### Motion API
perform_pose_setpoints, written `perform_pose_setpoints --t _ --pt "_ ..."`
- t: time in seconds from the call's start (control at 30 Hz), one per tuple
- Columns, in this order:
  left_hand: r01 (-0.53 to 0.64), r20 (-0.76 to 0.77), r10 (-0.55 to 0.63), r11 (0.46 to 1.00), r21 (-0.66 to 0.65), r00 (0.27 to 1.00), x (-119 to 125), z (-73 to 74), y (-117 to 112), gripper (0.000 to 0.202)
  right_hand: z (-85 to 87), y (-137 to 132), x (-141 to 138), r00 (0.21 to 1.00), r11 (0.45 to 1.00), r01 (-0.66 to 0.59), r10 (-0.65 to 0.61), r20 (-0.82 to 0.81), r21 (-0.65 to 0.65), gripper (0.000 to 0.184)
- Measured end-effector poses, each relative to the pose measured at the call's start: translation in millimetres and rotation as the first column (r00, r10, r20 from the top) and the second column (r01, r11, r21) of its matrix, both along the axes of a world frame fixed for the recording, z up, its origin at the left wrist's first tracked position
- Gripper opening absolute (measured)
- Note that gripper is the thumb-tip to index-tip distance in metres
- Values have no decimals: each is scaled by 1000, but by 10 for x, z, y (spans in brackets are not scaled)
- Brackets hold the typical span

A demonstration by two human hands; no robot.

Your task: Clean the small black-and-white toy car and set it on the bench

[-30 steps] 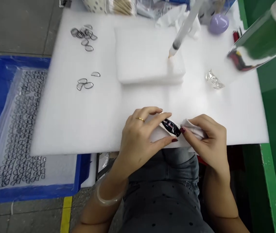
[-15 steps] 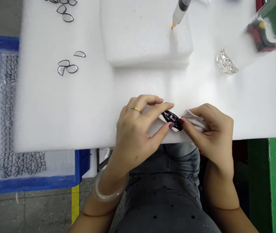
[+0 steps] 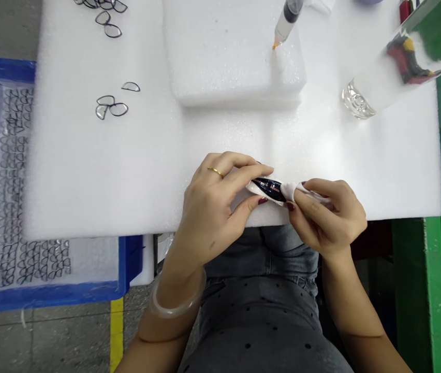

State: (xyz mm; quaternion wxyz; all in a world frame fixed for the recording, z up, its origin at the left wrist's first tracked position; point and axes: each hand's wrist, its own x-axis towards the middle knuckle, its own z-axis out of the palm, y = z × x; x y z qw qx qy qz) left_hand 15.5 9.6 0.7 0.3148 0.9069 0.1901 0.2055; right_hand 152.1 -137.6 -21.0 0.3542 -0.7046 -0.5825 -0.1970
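Between the thumb and fingers of my left hand (image 3: 220, 202) is a small, glossy part (image 3: 267, 189), pointed oval in outline, with a white rim and a dark, shiny middle. Its exact kind does not show. My right hand (image 3: 331, 212) is closed round a bunched white cloth (image 3: 313, 195), and one fingertip wrapped in the cloth presses on the part's right end. Both hands are just above the near edge of the white foam sheet (image 3: 104, 176). My left fingers hide some of the part's far edge.
A raised foam block (image 3: 236, 57) bears a syringe (image 3: 285, 23) with an orange tip. To the right is a clear glass vessel (image 3: 360, 101). Several black-rimmed clear pieces (image 3: 112, 106) lie on the left. A blue tray (image 3: 123, 264) with rows of similar pieces stands beside the table.
My right hand has turned, and its cloth-covered fingertip now presses on the part's right end, where the bare thumb was. The part lies flatter in my left hand, slightly further left.
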Motion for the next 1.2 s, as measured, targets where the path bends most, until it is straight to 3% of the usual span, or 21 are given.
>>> perform_pose_setpoints --t 0.13,0.3,0.37,0.43,0.57,0.67,0.77,0.83,0.9,1.03,1.2 --pt "-7 12 7 1000 -22 1000 -6 -14 14 25 -20 -5 -16 996 998 -64 64 58 -3 12" --pt "0 27 1 999 -36 1000 -8 -24 8 26 76 -88 -4 981 981 -195 196 5 -6 11" --pt "6 20 -5 999 -36 1000 -7 -20 0 26 168 -143 99 994 991 -109 109 9 78 12" --pt "5 20 -4 1000 -27 1000 1 -21 -16 28 278 -216 276 997 983 67 -72 25 173 13" --pt "-55 27 54 998 25 998 30 -35 -68 26 455 -368 602 915 927 373 -374 150 38 24" --pt "-78 15 78 996 46 997 47 -39 -95 24 473 -386 536 889 894 441 -447 98 76 19" --pt "-80 5 80 996 43 997 53 -31 -98 23 382 -302 249 954 958 286 -286 -94 -14 14" --pt "-80 0 80 996 43 997 54 -26 -94 23 287 -233 72 983 987 113 -128 -130 -113 17" --pt "-79 -3 80 996 45 997 55 -23 -92 23 188 -186 -31 993 991 20 -35 -113 -132 19" --pt "-81 -10 81 996 47 997 56 -16 -97 22 40 -168 -65 998 996 10 -15 -55 -87 22" --pt "-72 -28 73 996 43 997 60 10 -96 22 -24 -172 -46 999 996 51 -52 -15 -80 23"
